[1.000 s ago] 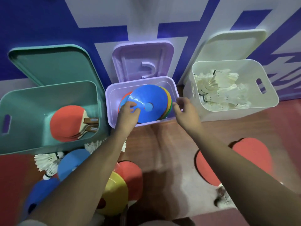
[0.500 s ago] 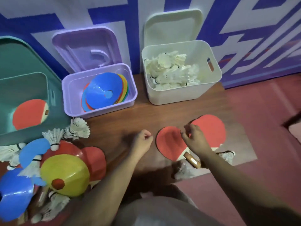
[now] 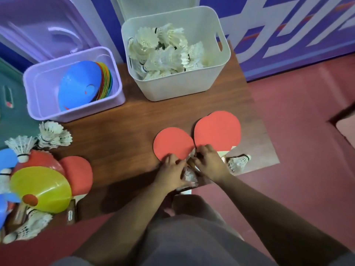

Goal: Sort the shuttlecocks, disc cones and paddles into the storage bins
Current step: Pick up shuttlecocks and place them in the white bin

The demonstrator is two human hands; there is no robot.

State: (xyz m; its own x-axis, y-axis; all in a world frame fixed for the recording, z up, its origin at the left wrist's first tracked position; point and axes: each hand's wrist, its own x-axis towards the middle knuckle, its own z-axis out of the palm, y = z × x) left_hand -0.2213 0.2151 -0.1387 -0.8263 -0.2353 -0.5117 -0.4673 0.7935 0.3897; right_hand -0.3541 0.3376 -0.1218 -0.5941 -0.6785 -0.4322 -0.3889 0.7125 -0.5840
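Two red paddles lie side by side on the wooden board, the left paddle (image 3: 172, 142) and the right paddle (image 3: 218, 129). My left hand (image 3: 170, 172) rests on the left paddle's lower edge, its fingers bent over the neck. My right hand (image 3: 210, 163) curls its fingers at the gap between the paddles, pinching the white feathers of a shuttlecock (image 3: 189, 176) that lies mostly hidden between my hands. A second shuttlecock (image 3: 238, 162) lies just right of my right hand. The purple bin (image 3: 38, 112) holds stacked disc cones (image 3: 78, 83). The white bin (image 3: 178, 87) holds several shuttlecocks.
At the left lies a pile: a yellow disc cone (image 3: 41, 189), a red paddle (image 3: 78, 173), blue cones and several loose shuttlecocks (image 3: 51, 134). The green bin (image 3: 11, 120) shows at the left edge. Red floor surrounds the board; a blue and white wall stands behind the bins.
My hands left the purple bin and came down to the two paddles on the board. They have closed together at the paddle necks, and the view has swung right.
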